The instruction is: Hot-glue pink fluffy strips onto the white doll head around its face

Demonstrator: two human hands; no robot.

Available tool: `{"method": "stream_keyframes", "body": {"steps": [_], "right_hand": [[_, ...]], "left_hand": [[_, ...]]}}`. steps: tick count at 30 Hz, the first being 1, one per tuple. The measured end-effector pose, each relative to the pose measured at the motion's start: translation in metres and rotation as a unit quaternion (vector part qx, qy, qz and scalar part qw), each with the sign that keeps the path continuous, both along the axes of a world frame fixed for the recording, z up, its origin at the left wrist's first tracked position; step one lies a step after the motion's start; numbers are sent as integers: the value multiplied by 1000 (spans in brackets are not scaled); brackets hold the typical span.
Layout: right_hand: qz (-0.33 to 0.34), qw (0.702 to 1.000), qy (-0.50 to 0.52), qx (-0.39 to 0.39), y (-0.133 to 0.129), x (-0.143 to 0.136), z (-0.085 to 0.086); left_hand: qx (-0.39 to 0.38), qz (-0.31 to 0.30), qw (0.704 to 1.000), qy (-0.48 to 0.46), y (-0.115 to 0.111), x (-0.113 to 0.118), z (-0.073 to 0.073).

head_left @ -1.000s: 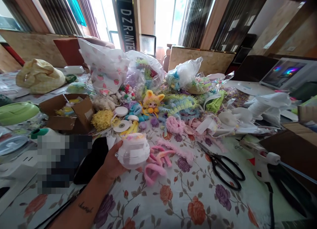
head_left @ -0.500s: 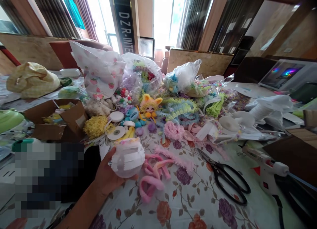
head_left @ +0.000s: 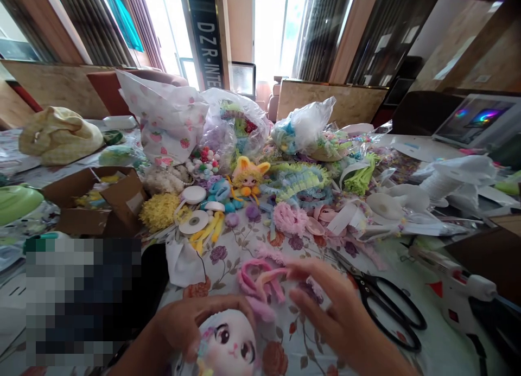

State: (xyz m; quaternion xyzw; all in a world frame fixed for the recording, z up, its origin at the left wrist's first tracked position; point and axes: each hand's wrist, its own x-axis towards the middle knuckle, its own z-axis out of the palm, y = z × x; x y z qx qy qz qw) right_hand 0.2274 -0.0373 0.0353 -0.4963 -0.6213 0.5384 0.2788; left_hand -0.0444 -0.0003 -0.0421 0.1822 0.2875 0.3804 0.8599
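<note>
My left hand [head_left: 203, 322] is wrapped round a doll head [head_left: 230, 341] at the bottom of the view. Its painted face, with big dark eyes, points up toward me. My right hand [head_left: 325, 305] is apart from it to the right, fingers spread and holding nothing, slightly blurred. Its fingertips are beside pink fuzzy strips [head_left: 260, 284] on the flowered cloth [head_left: 299, 346]. Black-handled scissors [head_left: 391, 305] lie to the right of that hand.
A white glue gun [head_left: 456, 284] lies at the right. Behind are a yellow-eared doll [head_left: 248, 178], a yellow yarn bundle [head_left: 160, 210], ribbon spools [head_left: 193, 222], a cardboard box [head_left: 95, 202] and plastic bags [head_left: 163, 121]. A black object [head_left: 157, 262] is at left.
My left hand has moved down and nearer with the doll head, whose painted face now shows instead of its white-strip side. My right hand has come into view over the cloth.
</note>
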Motion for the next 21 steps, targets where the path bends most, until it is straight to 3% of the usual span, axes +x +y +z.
{"method": "stream_keyframes", "body": {"steps": [2, 4, 6, 9, 13, 16, 21], "right_hand": [[-104, 966, -177, 159, 20, 4, -13], [-96, 920, -274, 263, 32, 9, -28], [-53, 900, -310, 303, 39, 12, -40], [-51, 874, -354, 330, 50, 16, -51], [-81, 838, -391, 372, 74, 22, -60], [-105, 822, -390, 403, 87, 24, -66], [-144, 782, -329, 510, 83, 23, -67]], "left_hand": [[6, -59, 998, 3, 9, -2, 11], [17, -116, 993, 3, 19, -1, 25], [30, -140, 990, -4, 25, 2, 36], [22, -114, 993, -20, 32, 10, 41], [-1, -42, 995, -90, 43, 12, 33], [22, -12, 990, -140, 53, 4, 28], [75, 40, 982, -166, 60, -8, 27]]}}
